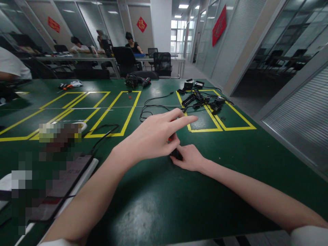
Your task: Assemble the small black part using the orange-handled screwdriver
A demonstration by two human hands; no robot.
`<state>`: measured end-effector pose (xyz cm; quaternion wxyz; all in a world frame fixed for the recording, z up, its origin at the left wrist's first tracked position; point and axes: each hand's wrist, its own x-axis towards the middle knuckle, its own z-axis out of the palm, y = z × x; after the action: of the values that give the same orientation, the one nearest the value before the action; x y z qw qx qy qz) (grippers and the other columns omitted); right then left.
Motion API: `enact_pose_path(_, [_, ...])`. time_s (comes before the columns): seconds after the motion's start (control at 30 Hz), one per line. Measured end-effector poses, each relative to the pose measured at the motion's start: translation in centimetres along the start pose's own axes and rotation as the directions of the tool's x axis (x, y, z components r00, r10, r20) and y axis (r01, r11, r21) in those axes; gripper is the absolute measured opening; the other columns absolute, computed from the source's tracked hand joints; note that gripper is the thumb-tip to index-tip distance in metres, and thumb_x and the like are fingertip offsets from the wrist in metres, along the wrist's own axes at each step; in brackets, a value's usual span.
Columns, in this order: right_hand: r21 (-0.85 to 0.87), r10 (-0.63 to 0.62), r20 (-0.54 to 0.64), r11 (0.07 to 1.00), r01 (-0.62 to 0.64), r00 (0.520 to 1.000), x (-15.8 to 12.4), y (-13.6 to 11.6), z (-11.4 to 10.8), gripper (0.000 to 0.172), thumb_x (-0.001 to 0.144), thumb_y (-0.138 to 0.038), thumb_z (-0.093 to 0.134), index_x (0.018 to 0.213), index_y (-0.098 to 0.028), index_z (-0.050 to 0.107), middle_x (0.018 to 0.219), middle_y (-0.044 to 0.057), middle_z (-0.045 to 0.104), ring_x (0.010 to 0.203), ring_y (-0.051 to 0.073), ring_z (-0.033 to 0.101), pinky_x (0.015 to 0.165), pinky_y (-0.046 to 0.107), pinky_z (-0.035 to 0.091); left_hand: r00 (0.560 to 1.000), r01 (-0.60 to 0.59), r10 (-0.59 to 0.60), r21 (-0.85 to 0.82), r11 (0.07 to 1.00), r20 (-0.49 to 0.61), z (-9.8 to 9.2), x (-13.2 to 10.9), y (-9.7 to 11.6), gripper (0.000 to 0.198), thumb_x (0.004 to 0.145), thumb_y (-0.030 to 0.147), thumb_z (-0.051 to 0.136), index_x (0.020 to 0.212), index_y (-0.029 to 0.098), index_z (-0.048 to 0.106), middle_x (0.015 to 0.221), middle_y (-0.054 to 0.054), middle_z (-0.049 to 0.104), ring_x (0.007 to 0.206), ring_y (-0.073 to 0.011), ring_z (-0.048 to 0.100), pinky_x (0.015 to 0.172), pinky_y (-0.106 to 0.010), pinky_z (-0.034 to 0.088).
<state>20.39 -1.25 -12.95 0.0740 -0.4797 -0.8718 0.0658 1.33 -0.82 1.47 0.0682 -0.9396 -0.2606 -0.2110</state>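
Observation:
My left hand hovers over the green table, index and middle fingers stretched toward the right, thumb and lower fingers pinching a small red part. My right hand rests on the table just below it, fingers closed around a small black object that is mostly hidden. The two hands touch at the fingertips.
A tangle of black cables and adapters lies inside yellow tape boxes at the back right. A black cable loops behind my hands. A dark flat device sits at the left. Other people sit at desks in the back.

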Motion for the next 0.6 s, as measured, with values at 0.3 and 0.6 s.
enact_pose_path(0.3, [0.011, 0.0, 0.003, 1.0, 0.0, 1.0, -0.04, -0.09, -0.06, 0.03, 0.097, -0.046, 0.051, 0.108, -0.018, 0.059, 0.089, 0.007, 0.078, 0.077, 0.025, 0.074, 0.064, 0.03, 0.038, 1.0, -0.003, 0.004, 0.062, 0.998, -0.009, 0.06, 0.04, -0.14, 0.054, 0.09, 0.019, 0.052, 0.144, 0.023, 0.052, 0.127, -0.01, 0.061, 0.094, -0.0188, 0.066, 0.077, -0.028, 0.051])
enact_pose_path(0.6, [0.01, -0.003, -0.009, 1.0, 0.003, 1.0, 0.02, -0.1, 0.01, 0.03, 0.097, -0.046, 0.051, 0.106, -0.018, 0.059, 0.089, 0.008, 0.077, 0.078, 0.026, 0.074, 0.064, 0.03, 0.038, 1.0, 0.018, -0.019, 0.056, 0.998, 0.016, -0.1, 0.05, -0.13, 0.047, 0.091, 0.022, 0.054, 0.139, 0.022, 0.057, 0.117, -0.008, 0.065, 0.086, -0.0175, 0.067, 0.068, -0.026, 0.048])
